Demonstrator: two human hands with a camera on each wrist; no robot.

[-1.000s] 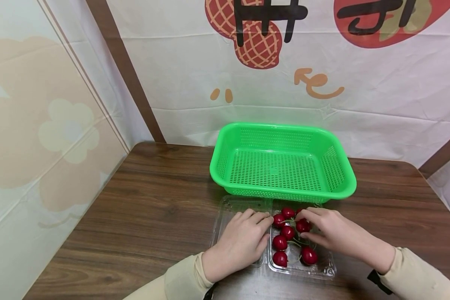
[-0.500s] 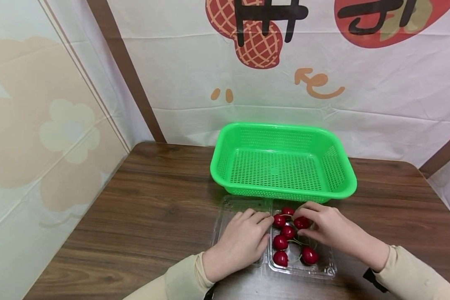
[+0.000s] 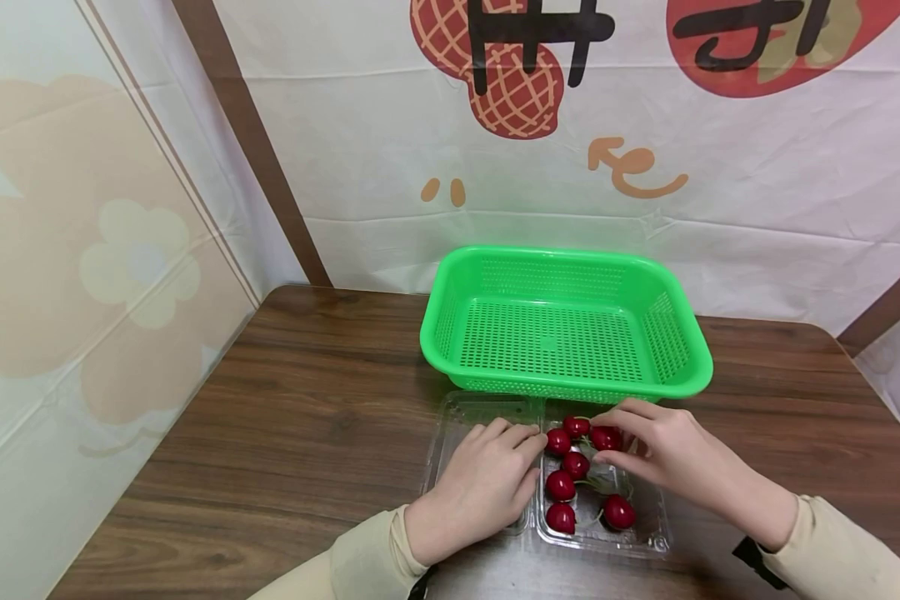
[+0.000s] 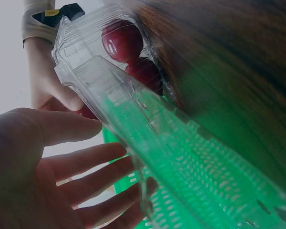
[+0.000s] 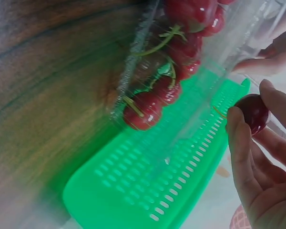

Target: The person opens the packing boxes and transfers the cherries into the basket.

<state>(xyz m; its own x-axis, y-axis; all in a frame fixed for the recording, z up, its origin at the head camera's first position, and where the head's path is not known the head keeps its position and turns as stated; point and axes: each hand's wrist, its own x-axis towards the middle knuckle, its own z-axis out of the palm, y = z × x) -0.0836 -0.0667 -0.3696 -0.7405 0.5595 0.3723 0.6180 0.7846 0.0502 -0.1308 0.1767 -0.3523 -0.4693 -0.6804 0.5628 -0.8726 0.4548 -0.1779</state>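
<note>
A clear plastic clamshell box lies unfolded on the table, its tray point(image 3: 607, 545) on the right and its lid point(image 3: 450, 421) on the left. Several dark red cherries with green stems sit in the tray, one of them a cherry point(image 3: 618, 512) near the front. Over the tray's far right part, my right hand point(image 3: 675, 454) pinches a cherry point(image 5: 252, 114) between thumb and fingertips; the right wrist view shows it apart from the others. My left hand point(image 3: 483, 483) rests on the lid, fingers extended and fingertips at the hinge edge beside the cherries.
Just behind the box stands a green perforated plastic basket point(image 3: 555, 382) with nothing in it. The brown wooden table point(image 3: 307, 417) ends at a printed white cloth point(image 3: 375, 167) hanging behind. Another hanging cloth borders the left side.
My right hand, pinching the cherry, has shifted slightly up and away from the rest of the cherries. My left hand has stayed in place on the lid.
</note>
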